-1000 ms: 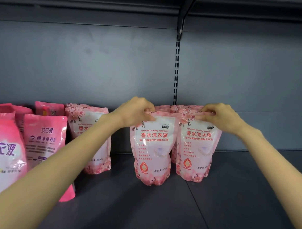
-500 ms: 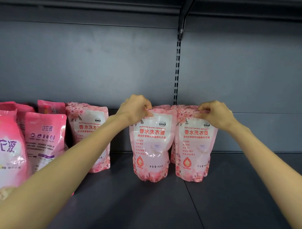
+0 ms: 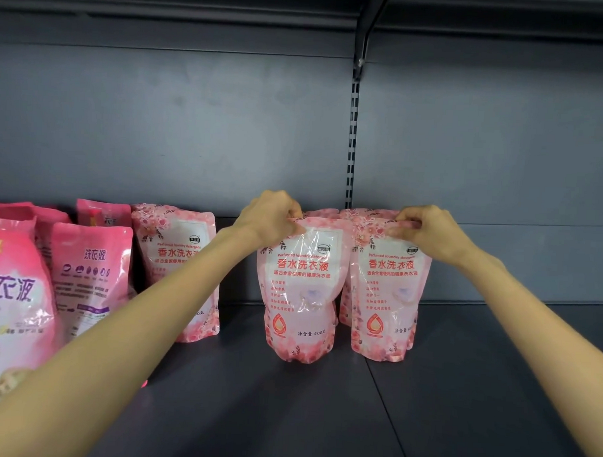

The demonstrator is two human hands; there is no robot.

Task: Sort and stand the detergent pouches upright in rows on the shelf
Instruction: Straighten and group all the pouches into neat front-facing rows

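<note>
- SHELF DUTY: a person's left hand (image 3: 269, 220) pinches the top seam of the left pouch (image 3: 301, 296), a floral pink detergent refill. The fingers are curled tight over its edge.
- The right hand (image 3: 430, 232) has the same curled pinch on the top seam of the right pouch (image 3: 388, 299), a matching pack.
- Both packs stand upright, bases on the dark shelf (image 3: 458, 387) near its middle, just beside each other with their flanks close or touching.
- Behind the pair, the tops of the rear pouches (image 3: 323, 212) peep out; how many stand there, and whether they are straight, cannot be made out from this angle.
- Across a gap to the left, a lone floral pouch (image 3: 176, 258) stands near the back panel (image 3: 194, 122), next to the darker pink pouches (image 3: 90, 272) of another brand.
- What could go wrong: these are soft, liquid-filled bags held only by their thin top seams, so the bulging bellies may sag forward once the fingers let go.
- If either pack tips, it would likely nudge its neighbour over too — the two stand that close.
- Pushing them back too hard could topple the hidden rear row against the panel.
- The left pouch looks creased across its front, and an unevenly settled base could leave it leaning out of line.
</note>
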